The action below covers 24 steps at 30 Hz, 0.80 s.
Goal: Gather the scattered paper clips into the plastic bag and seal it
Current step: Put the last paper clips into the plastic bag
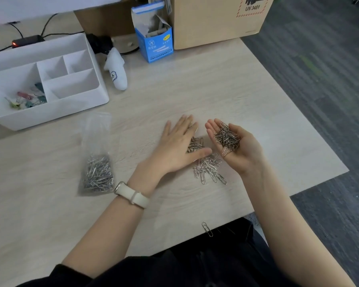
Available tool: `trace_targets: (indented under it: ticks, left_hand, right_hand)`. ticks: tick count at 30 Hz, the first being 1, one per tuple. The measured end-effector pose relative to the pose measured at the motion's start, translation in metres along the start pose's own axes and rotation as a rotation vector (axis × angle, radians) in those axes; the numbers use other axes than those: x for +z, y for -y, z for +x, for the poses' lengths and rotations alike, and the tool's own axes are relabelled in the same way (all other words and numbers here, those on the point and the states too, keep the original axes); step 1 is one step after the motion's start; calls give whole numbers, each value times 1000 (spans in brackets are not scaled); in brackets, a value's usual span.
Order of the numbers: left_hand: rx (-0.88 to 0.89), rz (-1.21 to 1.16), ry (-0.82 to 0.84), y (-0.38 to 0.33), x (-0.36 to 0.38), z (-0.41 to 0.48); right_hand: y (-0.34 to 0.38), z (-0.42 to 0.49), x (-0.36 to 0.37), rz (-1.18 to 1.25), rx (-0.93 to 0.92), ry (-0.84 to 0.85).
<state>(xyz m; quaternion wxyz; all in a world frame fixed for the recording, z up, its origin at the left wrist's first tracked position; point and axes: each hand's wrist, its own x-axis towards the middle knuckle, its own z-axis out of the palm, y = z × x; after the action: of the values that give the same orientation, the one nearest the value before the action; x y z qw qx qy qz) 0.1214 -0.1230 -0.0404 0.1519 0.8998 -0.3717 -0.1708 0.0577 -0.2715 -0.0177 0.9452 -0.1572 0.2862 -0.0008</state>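
While the wooden desk [195, 83] holds the part-filled plastic bag [96, 160] well left of my hands, my left hand [178, 146] lies flat, fingers straight, on the loose clip pile [207, 168]. My right hand [243, 150] is cupped palm-up, carrying a heap. I should sweep gently and keep the cup level, and not forget the stray clip [207, 229] by the desk edge.

The cardboard box [216, 23] carries "UN 3481" in black, inside a red dashed border. Just left of the cardboard box, a small blue carton [157, 46] shows an aeroplane emblem and Chinese print too small to read. Farther left, a white object [116, 73] bears an illegible blue mark.
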Motion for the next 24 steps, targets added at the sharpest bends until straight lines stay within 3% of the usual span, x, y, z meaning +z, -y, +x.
trace_targets:
  ticks: [6, 16, 21, 24]
  left_hand:
    - [56, 93, 77, -12, 12, -26]
    - [121, 48, -44, -25, 17, -39]
    - [144, 94, 143, -28, 11, -56]
    - [136, 119, 171, -32, 17, -62]
  right_hand:
    - [-1, -3, -4, -4, -6, -17]
    - [-3, -7, -7, 14, 9, 2]
    - [-3, -10, -9, 11, 7, 0]
    - [-4, -12, -9, 10, 5, -4]
